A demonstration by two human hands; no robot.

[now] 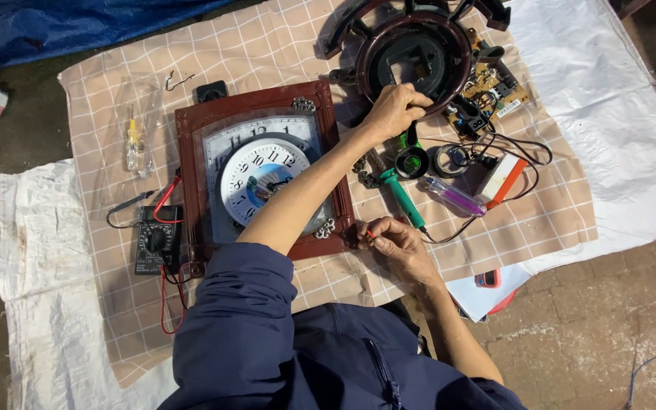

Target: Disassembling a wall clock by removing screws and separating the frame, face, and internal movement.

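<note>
dark maroon plastic rings the round appliance housing [417, 57] at the top centre of the frame, and the left hand [393, 111] is curled shut over its lower rim, the forearm stretched across the square wall clock [263, 176] in the middle. the right hand [398, 244], lower centre, is closed in a pinch on a thin red-tipped probe [370, 234] just beside the clock's corner. a green-handled soldering iron [402, 196] lies between the hands, its cord looping right toward the circuit board [493, 89]. the risk, as i judge it: the reaching arm could drag over the clock face and knock its hands, or a tug on the housing could pull the wires still tied to the board. the iron, if hot, sits near the checked cloth [282, 45] and the right wrist.
</note>
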